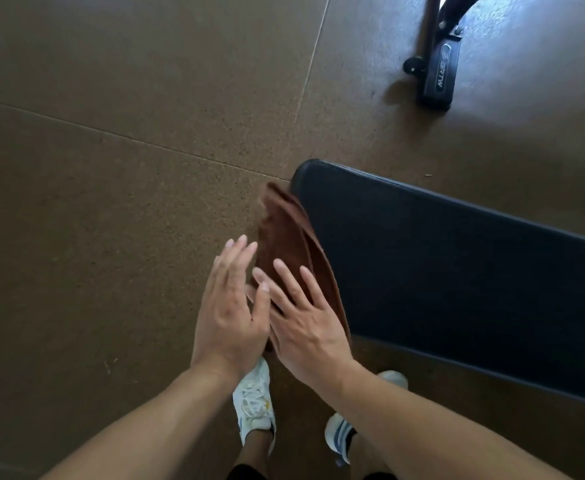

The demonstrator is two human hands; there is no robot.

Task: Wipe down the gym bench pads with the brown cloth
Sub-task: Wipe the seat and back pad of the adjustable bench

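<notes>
While both my hands lie flat with straight fingers, left hand (230, 317) and right hand (305, 327) press the brown cloth (291, 237) between them beside the bench pad (457, 271).

dim, warm light; a bright patch falls on the floor (544, 109) at upper right. cloth (291, 244) edge slightly motion-blurred, wide-angle bending at edges.

Both bare forearms reach fwd from bottom edge, converging at centre. Left hand (230, 313) flat, fingers straight & close together, palm facing right. Right hand (305, 323) w/ fingers splayed straight, back up, its fingertips crossing just beside left thumb.
</notes>
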